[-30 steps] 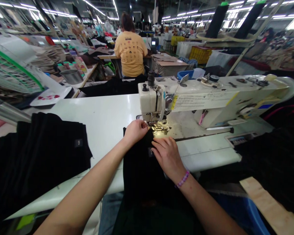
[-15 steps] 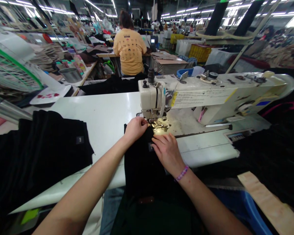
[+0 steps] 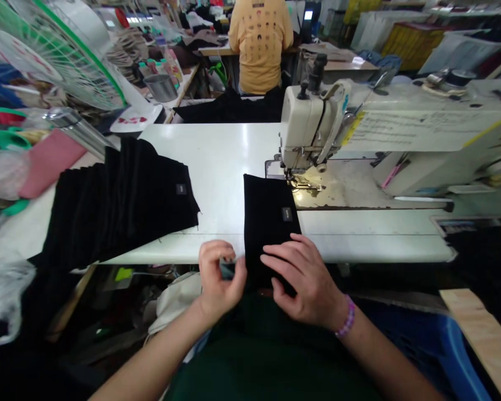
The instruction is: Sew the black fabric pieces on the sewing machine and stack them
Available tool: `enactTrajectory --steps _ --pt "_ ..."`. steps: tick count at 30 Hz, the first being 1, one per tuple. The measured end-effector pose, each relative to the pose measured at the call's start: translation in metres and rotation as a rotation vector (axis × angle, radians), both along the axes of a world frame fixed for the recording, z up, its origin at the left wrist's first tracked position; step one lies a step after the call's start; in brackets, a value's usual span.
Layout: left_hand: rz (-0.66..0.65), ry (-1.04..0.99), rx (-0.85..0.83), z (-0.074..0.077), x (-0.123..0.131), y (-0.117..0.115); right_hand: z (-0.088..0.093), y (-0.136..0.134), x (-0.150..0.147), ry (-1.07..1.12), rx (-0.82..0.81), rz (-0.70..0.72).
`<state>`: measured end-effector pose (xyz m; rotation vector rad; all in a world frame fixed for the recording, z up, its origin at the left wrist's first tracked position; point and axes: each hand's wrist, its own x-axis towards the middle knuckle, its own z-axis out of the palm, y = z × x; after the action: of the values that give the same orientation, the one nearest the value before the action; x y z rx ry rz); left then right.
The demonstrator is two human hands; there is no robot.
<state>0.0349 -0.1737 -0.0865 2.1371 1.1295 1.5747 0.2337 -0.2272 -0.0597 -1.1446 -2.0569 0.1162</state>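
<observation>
Your black fabric piece (image 3: 269, 223) lies flat on the white table (image 3: 217, 150), right in front of the sewing machine (image 3: 313, 122). Its far edge sits just beside the presser foot (image 3: 303, 184), and its near end hangs over the table edge toward you. There's a small label (image 3: 287, 214) on it, on the side closer to the machine.

Your right hand (image 3: 304, 281) is flat on the near end of that piece with the fingers spread, and there's a beaded bracelet (image 3: 345, 317) on the wrist. Your left hand (image 3: 221, 275) is curled up just left of the fabric's edge, thumb against fingertips, pinching a small grey bit (image 3: 227, 270). Honestly can't tell what that is.

Nothing lies between your hands and the machine's needle end except the fabric itself. Well left of the machine there's a stack of black garments (image 3: 121, 206) fanned out on the same table. Further left you've got a pink cloth (image 3: 50, 161) and a fan with a green guard (image 3: 67, 61). Behind the machine, a person in a yellow shirt (image 3: 260, 39) sits facing away at another table, with a metal bowl (image 3: 161, 86) off to their left. Down on the machine's near right are a blue bin (image 3: 455, 345) and a wooden board (image 3: 484, 334).
</observation>
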Motion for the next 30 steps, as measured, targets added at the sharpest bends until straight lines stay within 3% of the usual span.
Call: enactTrajectory --steps 4,8,14,19,26,30 --pt "0.023 0.190 -0.183 -0.026 -0.010 -0.039 -0.012 0.002 -0.019 -0.125 -0.004 0.047" --pt "0.036 0.260 -0.452 -0.024 -0.001 -0.043 -0.019 0.009 -0.029 -0.087 0.071 0.033" --pt "0.007 0.105 -0.346 -0.005 0.003 -0.043 -0.018 0.007 -0.030 -0.043 0.120 0.019" --pt "-0.015 0.086 -0.294 0.000 0.001 -0.044 -0.014 0.006 -0.031 -0.042 0.140 0.007" --pt "-0.036 0.039 -0.303 0.001 0.001 -0.044 -0.014 0.007 -0.032 -0.055 0.142 0.006" --pt "-0.074 -0.022 -0.405 0.007 0.001 -0.045 -0.015 0.007 -0.031 -0.073 0.156 0.023"
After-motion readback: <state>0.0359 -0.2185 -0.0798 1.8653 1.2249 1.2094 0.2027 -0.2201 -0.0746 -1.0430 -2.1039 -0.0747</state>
